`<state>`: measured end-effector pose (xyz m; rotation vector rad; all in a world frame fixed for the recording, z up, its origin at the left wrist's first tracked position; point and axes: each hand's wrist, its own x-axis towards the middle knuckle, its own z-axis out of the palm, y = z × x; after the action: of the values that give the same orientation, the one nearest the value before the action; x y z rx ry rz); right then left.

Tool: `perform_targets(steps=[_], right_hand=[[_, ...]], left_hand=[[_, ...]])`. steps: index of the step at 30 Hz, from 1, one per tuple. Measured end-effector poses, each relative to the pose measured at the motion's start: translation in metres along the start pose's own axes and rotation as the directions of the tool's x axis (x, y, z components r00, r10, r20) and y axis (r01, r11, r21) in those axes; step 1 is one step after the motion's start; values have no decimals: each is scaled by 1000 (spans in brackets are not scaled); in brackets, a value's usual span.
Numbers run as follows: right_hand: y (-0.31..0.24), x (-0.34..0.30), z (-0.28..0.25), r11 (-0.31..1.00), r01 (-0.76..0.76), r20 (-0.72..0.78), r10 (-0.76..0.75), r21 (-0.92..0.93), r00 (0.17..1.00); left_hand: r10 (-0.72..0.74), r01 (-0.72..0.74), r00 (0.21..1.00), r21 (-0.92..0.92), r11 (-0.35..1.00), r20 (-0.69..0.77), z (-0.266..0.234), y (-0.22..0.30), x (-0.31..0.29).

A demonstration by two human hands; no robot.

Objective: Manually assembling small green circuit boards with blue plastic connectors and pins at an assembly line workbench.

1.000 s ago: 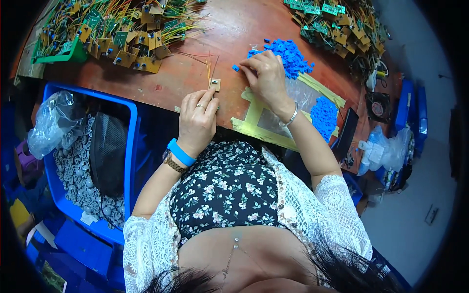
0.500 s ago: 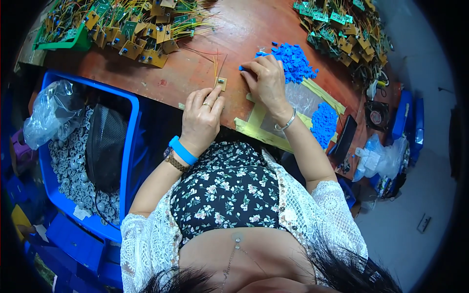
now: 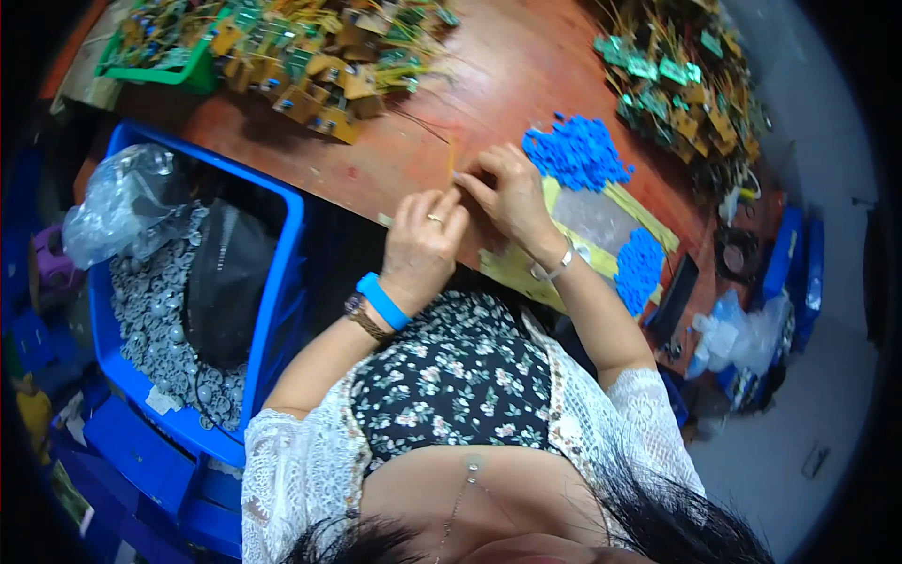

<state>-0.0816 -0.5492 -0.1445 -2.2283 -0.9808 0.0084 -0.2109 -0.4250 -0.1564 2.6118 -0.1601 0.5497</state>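
Note:
My left hand point(image 3: 425, 242) is closed at the table's front edge, its fingertips bent together around a small brown circuit board that they mostly hide. Thin orange wires point(image 3: 451, 155) rise from beside the fingertips. Close against it, my right hand point(image 3: 510, 195) pinches thumb and forefinger at the same spot. The small blue piece that it carried half a second ago is hard to make out there. Just right of this hand lies a heap of small blue pieces point(image 3: 578, 155); a smaller heap of blue pieces point(image 3: 639, 268) sits nearer me.
Wired circuit boards point(image 3: 329, 70) pile up at the back left beside a green tray point(image 3: 197, 75), and more boards point(image 3: 686, 94) at the back right. Yellow tape point(image 3: 644, 214) edges a clear sheet. A blue bin point(image 3: 291, 230) of grey parts stands at left.
My right hand has moved left, away from the blue heap with its blue piece, to meet my left hand. The circuit board has become hidden behind my fingers. The whole view has shifted slightly.

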Motion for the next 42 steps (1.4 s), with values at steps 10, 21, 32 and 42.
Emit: perform_targets(steps=[10,21,32,42], right_hand=[[-17,1,-10,991,82,68,-75,-102,995],[-3,2,-10,996,25,56,-21,-85,998],[38,8,-76,937,-59,-93,29,-343,995],[69,20,-40,909,-65,-63,43,-411,997]], left_hand=[[-45,46,997,16,999,-65,3,12,-1],[-28,26,999,-45,999,-40,0,11,3],[59,-62,997,-72,995,-48,-11,-37,52],[-3,70,993,560,826,-121,-16,-95,92]])
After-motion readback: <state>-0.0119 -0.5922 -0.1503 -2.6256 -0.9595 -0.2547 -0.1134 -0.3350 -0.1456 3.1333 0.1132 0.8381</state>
